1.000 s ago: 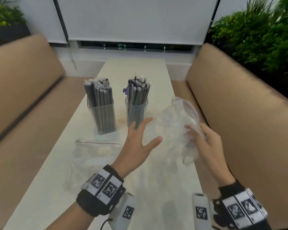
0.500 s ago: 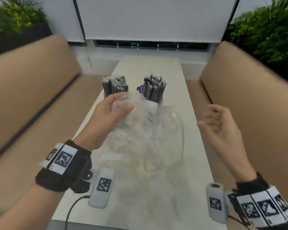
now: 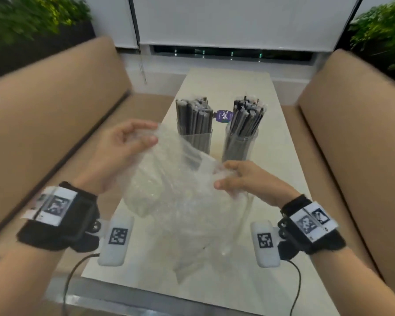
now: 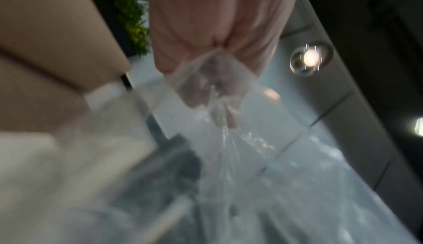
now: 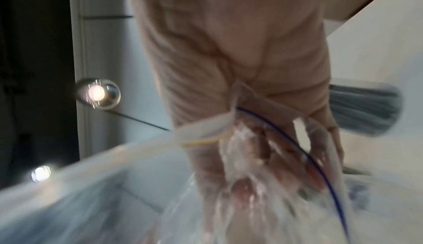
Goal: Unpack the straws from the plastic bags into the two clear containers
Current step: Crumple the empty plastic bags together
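An empty clear plastic bag [image 3: 180,201] hangs crumpled over the white table [image 3: 278,169] between both hands. My left hand [image 3: 132,142] pinches its upper left part, seen close in the left wrist view as film [image 4: 219,103] bunched in the fingers. My right hand [image 3: 240,179] grips the right side, where the bag's zip strip [image 5: 206,135] crosses the fingers. Behind the bag stand two clear containers full of dark wrapped straws: a square one [image 3: 195,124] on the left and a round one [image 3: 243,131] on the right.
Tan bench seats [image 3: 43,115] run along both sides of the narrow table. A small purple label [image 3: 224,115] shows between the containers. Green plants [image 3: 381,30] fill the back corners. Cables hang from both wrist cameras near the table's front edge.
The bag passed from my right hand to my left, then my right hand came back and took hold of its right side. Both hands now hold it nearer the front.
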Tool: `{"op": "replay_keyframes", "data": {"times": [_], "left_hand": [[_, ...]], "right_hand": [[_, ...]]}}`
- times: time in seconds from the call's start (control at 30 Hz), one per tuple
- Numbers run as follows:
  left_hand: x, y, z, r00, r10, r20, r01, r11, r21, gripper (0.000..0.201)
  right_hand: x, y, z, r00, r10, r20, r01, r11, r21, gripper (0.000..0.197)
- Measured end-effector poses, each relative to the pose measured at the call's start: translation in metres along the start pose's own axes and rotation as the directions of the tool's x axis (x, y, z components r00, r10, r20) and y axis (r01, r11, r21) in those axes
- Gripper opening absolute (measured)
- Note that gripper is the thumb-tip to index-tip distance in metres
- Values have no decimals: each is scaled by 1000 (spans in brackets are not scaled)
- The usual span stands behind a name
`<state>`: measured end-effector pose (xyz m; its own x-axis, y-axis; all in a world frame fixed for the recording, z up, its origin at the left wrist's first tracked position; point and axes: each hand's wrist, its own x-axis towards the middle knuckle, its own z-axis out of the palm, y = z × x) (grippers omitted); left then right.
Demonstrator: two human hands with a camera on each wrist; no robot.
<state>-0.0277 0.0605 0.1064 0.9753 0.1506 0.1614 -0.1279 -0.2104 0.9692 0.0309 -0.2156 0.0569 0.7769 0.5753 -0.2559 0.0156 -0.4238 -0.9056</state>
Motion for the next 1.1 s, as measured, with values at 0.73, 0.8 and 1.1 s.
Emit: {"op": "replay_keyframes", "data": {"times": [0.73, 0.8, 1.1], "left_hand": [[-39, -152, 75, 929, -348, 122, 99, 554, 827, 38], [-39, -143, 77, 934, -327, 145, 80, 585, 807, 27], [-31, -91, 79, 932, -231, 279, 57, 854, 517, 9]], "right_hand": [[18, 37, 77, 939, 189, -286, -106, 954, 279, 31], [7, 36, 76, 894, -37, -446, -85, 965, -250, 41], [-4, 55, 71, 952, -203, -230, 50, 843, -536, 93]]}}
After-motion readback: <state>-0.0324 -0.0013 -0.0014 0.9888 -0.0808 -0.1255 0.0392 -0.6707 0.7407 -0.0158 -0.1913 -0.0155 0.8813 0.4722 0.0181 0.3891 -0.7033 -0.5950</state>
